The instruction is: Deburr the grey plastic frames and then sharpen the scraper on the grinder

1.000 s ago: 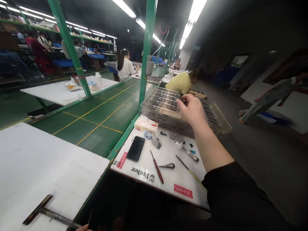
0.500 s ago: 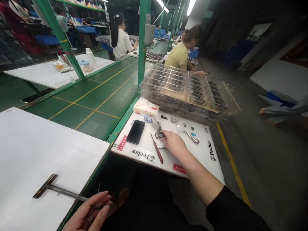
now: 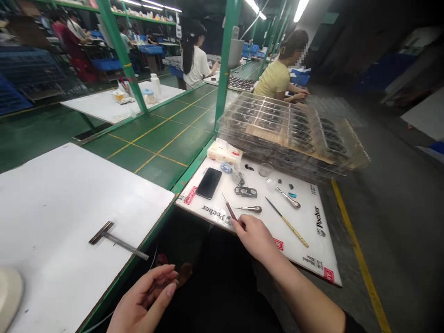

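My right hand (image 3: 255, 237) is closed, thumb and fingers at the handle end of a slim pointed tool with a red-brown handle (image 3: 229, 209). Just beyond it, a dark grey car-shaped frame (image 3: 246, 191) lies flat on the white printed board (image 3: 215, 221). An awl with a silver handle (image 3: 252, 209) rests between that frame and my right hand. My left hand (image 3: 147, 298) hovers low beside the left table, its fingers loosely curled and apart from the thumb, with nothing visible in it.
A phone (image 3: 209, 183), a tissue pack (image 3: 225, 151), a silver-handled tool (image 3: 288, 199) and a thin yellow-handled tool (image 3: 287, 223) lie on the board. Stacked clear trays (image 3: 277, 125) stand behind. A T-shaped tool (image 3: 118, 239) lies on the left table. Co-workers (image 3: 275, 78) sit farther off.
My right hand has let go of the grey car-shaped frame and come nearer to me, onto the red-brown handle. My left hand stays low, clear of the T-shaped tool. The view has turned left.
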{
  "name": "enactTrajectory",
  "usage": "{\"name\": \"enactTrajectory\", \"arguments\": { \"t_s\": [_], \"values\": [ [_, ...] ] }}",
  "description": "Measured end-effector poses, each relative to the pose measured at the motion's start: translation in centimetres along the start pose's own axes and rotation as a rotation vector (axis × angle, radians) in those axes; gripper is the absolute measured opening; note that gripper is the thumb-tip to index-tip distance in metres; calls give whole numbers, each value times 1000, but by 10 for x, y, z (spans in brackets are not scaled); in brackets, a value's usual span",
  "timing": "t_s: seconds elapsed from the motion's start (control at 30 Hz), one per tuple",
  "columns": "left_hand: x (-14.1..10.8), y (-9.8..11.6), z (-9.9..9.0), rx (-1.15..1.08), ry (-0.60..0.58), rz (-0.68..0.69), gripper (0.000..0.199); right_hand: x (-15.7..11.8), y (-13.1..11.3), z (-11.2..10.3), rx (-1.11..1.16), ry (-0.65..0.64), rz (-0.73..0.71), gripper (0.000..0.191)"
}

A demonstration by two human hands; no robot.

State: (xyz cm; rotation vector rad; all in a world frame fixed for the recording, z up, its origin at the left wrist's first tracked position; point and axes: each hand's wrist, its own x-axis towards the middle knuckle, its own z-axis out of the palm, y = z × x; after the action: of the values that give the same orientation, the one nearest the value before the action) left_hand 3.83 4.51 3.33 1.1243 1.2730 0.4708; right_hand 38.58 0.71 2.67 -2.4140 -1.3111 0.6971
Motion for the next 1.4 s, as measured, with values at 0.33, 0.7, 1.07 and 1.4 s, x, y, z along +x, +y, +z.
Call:
{"name": "enactTrajectory", "arguments": {
  "t_s": [0.33,0.7,1.07,1.4],
  "values": [
    [7,76,10,-467,-109,354,42,-80,-53,40,751,-479,-509,43],
    [72,187,18,-704,-18,197,28,-2,-93,-23,830,-644,-460,37],
    [1,393,154,-630,-81,77,25,-17,-62,-234,1074,-630,-339,42],
    [-53,457,218,-423,-502,-14,30,-127,-46,-324,1093,-214,-164,46]
  ]
}}
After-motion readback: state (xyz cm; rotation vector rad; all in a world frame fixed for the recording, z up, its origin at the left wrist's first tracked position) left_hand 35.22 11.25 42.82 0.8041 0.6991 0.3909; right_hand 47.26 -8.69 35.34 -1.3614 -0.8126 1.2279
